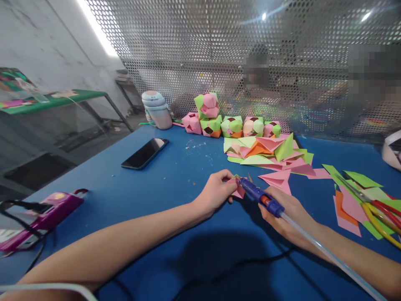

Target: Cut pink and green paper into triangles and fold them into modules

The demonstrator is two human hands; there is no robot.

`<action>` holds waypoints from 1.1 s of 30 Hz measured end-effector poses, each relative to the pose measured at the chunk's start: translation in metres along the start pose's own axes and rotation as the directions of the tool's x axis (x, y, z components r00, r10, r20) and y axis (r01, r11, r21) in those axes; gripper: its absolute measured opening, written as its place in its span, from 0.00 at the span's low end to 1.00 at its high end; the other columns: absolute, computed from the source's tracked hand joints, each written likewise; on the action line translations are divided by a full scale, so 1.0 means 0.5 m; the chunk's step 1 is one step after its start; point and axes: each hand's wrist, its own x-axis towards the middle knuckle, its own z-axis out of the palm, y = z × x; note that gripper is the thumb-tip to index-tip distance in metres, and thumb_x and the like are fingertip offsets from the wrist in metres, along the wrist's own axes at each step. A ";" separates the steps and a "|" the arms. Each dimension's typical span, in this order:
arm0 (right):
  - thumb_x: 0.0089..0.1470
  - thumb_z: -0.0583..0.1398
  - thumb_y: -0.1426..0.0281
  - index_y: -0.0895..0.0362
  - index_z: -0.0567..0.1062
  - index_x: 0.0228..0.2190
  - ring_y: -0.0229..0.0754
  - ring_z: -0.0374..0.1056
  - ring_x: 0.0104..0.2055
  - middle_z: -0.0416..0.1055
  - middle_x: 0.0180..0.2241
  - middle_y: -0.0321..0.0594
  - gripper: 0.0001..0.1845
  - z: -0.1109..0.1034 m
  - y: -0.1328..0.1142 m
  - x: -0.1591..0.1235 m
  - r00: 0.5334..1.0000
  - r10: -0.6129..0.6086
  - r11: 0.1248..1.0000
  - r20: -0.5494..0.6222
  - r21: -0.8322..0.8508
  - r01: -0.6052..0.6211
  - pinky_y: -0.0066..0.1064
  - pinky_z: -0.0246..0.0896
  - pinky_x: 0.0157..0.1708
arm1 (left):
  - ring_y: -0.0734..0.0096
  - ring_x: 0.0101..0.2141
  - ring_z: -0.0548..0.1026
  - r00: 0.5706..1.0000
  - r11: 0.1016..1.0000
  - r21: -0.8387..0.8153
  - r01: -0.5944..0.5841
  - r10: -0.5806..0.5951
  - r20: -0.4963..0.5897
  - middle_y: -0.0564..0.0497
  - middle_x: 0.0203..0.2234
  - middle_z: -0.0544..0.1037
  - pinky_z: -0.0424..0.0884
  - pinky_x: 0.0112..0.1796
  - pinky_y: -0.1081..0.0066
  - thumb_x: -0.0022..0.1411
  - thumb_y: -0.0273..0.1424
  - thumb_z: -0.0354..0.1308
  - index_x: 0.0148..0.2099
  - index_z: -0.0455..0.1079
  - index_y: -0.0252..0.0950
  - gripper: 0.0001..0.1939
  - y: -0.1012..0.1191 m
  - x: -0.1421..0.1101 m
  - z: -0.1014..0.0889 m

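My left hand (216,190) pinches a small folded piece of pink paper (239,192) with a bit of green at its top edge. In my right hand (290,209) is a blue hot glue gun (258,193), a clear glue stick (328,253) trailing from its back end. The nozzle meets or nearly meets the pink paper; exact contact is hard to make out. Just beyond, another folded pink piece (278,179) lies by a pile of pink, green and orange folded papers (266,150).
Finished paper balls (232,126) line the perforated metal screen (200,50). A bottle (157,110) and a phone (145,154) lie left of them. Scissors (372,205) rest on paper scraps at right. A purple power strip (46,219) with cords is at left. People show behind the screen.
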 end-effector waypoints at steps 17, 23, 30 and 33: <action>0.54 0.56 0.73 0.51 0.64 0.35 0.39 0.65 0.26 0.68 0.28 0.35 0.07 0.005 0.009 -0.009 1.000 -0.021 0.999 0.014 -0.037 0.021 0.29 0.58 0.25 | 0.75 0.20 0.74 0.999 0.998 0.058 0.033 -0.034 0.019 0.52 0.20 0.75 0.65 0.17 0.79 0.56 0.28 0.60 0.28 0.62 0.35 0.08 -0.001 0.003 0.000; 0.54 0.55 0.73 0.51 0.64 0.35 0.39 0.66 0.27 0.69 0.29 0.36 0.06 0.007 0.012 -0.009 0.999 -0.031 0.999 0.014 -0.024 0.031 0.29 0.59 0.26 | 0.76 0.19 0.72 1.000 0.996 0.085 0.004 -0.006 0.020 0.53 0.20 0.75 0.65 0.17 0.80 0.56 0.28 0.60 0.28 0.63 0.34 0.08 -0.005 0.002 -0.002; 0.55 0.55 0.72 0.52 0.64 0.35 0.38 0.64 0.26 0.66 0.28 0.34 0.05 0.005 0.007 -0.014 1.000 -0.002 1.000 0.013 -0.021 0.002 0.29 0.57 0.26 | 0.77 0.19 0.72 1.000 0.995 0.099 0.008 -0.011 0.020 0.54 0.20 0.73 0.65 0.17 0.79 0.56 0.30 0.60 0.28 0.63 0.35 0.09 -0.004 0.001 -0.002; 0.55 0.55 0.72 0.52 0.63 0.33 0.38 0.63 0.25 0.66 0.28 0.34 0.04 0.003 0.007 -0.015 1.000 0.019 1.000 0.003 -0.012 -0.019 0.29 0.55 0.24 | 0.78 0.18 0.70 1.000 0.996 0.086 -0.004 0.002 0.025 0.54 0.20 0.73 0.65 0.17 0.79 0.57 0.30 0.59 0.28 0.63 0.35 0.09 -0.007 0.002 -0.004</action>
